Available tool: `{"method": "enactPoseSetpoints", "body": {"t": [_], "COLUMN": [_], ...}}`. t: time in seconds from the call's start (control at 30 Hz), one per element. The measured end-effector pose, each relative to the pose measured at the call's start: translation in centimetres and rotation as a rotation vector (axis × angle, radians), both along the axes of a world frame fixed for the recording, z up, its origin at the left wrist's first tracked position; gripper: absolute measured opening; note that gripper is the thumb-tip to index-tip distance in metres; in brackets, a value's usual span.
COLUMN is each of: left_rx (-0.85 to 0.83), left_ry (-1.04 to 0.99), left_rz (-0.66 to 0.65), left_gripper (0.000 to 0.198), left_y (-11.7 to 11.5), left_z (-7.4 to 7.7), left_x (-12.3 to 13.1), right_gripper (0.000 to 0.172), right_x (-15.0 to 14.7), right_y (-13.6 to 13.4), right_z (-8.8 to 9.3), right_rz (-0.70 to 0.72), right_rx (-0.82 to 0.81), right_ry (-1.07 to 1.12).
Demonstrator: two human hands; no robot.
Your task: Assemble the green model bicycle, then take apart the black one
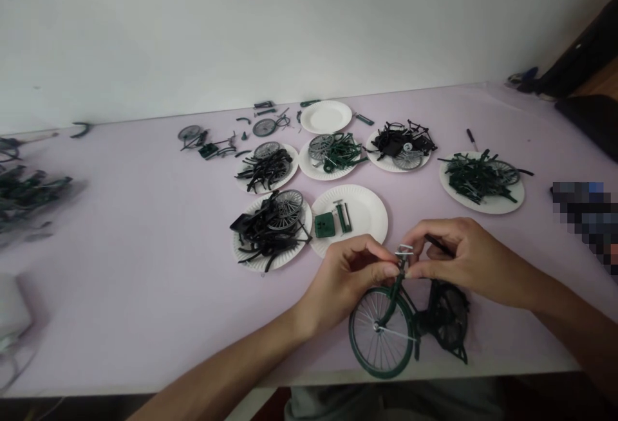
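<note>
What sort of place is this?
Probably an indoor assembly workspace, though whether workshop or home is unclear: a table against a plain wall, paper plates holding small bicycle parts, and a model bicycle at the person's hands.

PLACE: hobby-style assembly workspace, home or workshop unclear | SURFACE: long pale-lilac flat table against plain greyish-white wall | SIGNS: round white ridged-rim plates, most heaped with black and dark-green spindly miniature bicycle parts; dark-green spoke-wheeled model bicycle at front edge
</note>
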State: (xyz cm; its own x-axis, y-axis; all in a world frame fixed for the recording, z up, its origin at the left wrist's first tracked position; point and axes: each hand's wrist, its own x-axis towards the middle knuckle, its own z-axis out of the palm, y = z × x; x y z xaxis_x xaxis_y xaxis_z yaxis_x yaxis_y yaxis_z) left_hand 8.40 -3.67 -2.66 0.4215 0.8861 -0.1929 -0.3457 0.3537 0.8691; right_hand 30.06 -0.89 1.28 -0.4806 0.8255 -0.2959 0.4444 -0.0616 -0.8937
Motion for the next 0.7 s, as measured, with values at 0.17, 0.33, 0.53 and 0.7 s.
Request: {"method": "enactPoseSetpoints", "body": {"t": [0.17,0.33,0.53,0.7], "left_rx": [0.016,-0.002,0.049,0.110], "left_ry": [0.063,0.071,0.003,-0.009], "left_rz": [0.062,0.164,0.330,0.347], "left_gripper": [0.025,0.028,0.024,0.020], "left_y": [0.2,0.6,0.6,0.3], "left_z": [0.2,0.2,-0.2,-0.5], "left_x": [-0.6,-0.8,-0.5,-0.8], "right_gripper": [0.033,0.018,0.011,0.011], "right_x": [0.4,1.0,1.0,0.9], "right_y": [0.2,0.3,0.1,-0.2], "right_z": [-0.1,0.2,0.4,0.1], "right_rz": [-0.112,-0.207,-0.276,-0.308], "right_rx": [0.151,0.259,0.436,0.496], "right_ry": [0.012,0.086,0.402,0.638]}}
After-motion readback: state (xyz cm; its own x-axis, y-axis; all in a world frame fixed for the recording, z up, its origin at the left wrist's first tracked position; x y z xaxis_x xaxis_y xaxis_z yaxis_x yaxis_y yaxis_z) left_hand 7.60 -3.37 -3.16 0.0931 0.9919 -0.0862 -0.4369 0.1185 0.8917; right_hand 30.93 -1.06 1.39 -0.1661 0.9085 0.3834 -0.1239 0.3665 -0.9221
